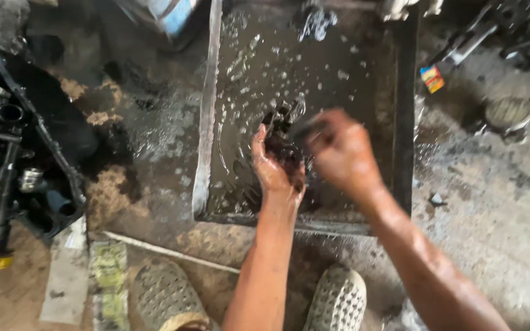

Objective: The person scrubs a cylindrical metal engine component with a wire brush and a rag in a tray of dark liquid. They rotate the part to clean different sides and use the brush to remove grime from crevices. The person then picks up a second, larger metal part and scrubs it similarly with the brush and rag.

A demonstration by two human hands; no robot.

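Gripped in the wet left hand, fingers curled round it, a small dark greasy part sits over the metal wash tray of murky liquid. Right hand is blurred against the part; whether it clasps anything cannot be told.

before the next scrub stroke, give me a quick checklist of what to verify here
1. Left hand has the dark greasy part in its grip: ok.
2. Right hand on the brush: cannot tell, motion blur.
3. Part held over the metal wash tray, not the floor: ok.
4. Tray holds liquid: ok, splashes show.
5. Both sandals outside the tray: ok.
6. Part clean: not ok, it looks black.
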